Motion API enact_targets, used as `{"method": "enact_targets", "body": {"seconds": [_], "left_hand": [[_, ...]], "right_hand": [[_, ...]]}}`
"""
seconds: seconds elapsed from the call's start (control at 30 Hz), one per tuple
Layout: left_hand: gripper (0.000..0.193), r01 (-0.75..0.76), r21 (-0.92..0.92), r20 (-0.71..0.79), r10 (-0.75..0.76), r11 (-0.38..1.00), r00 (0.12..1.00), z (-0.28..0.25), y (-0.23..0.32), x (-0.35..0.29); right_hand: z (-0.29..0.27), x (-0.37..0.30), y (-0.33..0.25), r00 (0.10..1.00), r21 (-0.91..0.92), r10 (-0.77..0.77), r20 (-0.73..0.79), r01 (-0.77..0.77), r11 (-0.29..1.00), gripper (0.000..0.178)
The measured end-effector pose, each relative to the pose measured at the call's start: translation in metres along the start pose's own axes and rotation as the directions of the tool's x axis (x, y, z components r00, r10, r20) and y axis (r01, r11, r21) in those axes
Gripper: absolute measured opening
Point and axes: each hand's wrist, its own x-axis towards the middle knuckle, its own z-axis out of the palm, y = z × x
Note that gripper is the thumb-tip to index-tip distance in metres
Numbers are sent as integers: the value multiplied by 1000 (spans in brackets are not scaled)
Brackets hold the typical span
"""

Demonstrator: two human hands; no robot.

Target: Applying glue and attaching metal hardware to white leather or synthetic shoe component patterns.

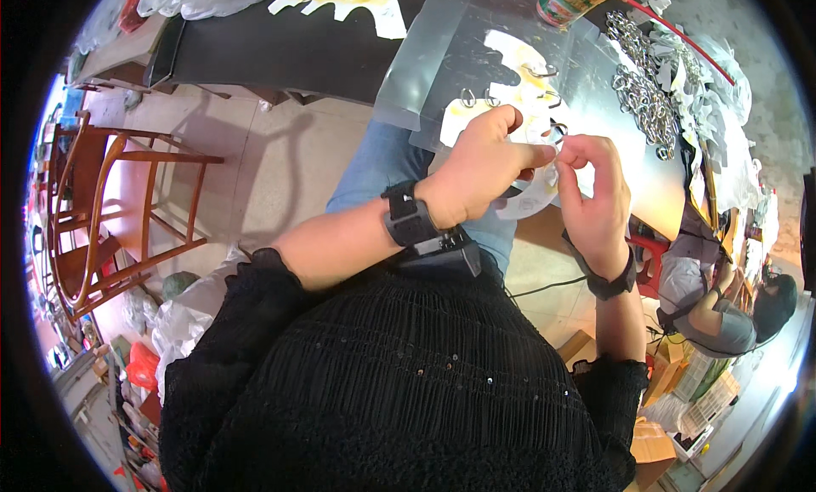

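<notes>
At the table's near edge, both of my hands meet over a white cut-out piece [527,205] with a curved outline. My left hand [484,161] is closed on it, thumb pointing right. My right hand [597,190] pinches close to the left thumb tip, beside a metal ring [558,131]; what lies between its fingertips is too small to make out. Just beyond, another white scalloped piece [510,50] with yellowish stains lies on a clear plastic sheet [433,63]. Several metal rings stand up along its tabs. The left fingers are partly hidden behind that hand.
A heap of metal rings [650,110] lies at right beside crumpled plastic bags [731,165]. A printed tub [565,3] stands at the far edge. Another ringed white piece [348,8] rests on the dark tabletop [280,54]. A wooden chair [127,195] is left; a seated person [714,309] right.
</notes>
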Motion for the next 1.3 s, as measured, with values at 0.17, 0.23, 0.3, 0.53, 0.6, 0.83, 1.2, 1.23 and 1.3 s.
{"method": "enact_targets", "body": {"seconds": [0.17,0.23,0.3,0.53,0.6,0.83,1.2,1.23,1.3], "left_hand": [[27,243,-178,76,-233,954,970,-3,7,-2],[26,268,-139,50,-264,953,963,-3,4,-2],[27,169,-70,36,-167,983,985,-1,-4,0],[25,-58,233,30,52,971,998,-4,-7,5],[24,-41,226,27,36,973,999,-4,-8,5],[23,-30,183,128,6,983,992,-5,2,3],[26,-127,23,257,117,992,959,-13,4,4],[24,-210,18,239,199,978,950,-12,3,5],[27,-219,101,233,191,970,954,-13,3,5]], "right_hand": [[1,3,11,892,-160,-450,50,452,878,23],[1,1,15,885,-133,-458,88,466,875,23],[1,-2,19,910,-80,-405,82,412,908,23],[13,-7,22,991,283,-92,-99,116,952,20],[16,-9,22,989,221,-101,-107,123,967,20],[15,-11,16,983,48,-127,-130,134,990,22],[11,-8,4,983,441,183,-25,-153,884,54],[12,-9,6,982,442,186,-16,-160,883,53],[16,-8,6,983,403,176,-52,-141,904,51]]}}
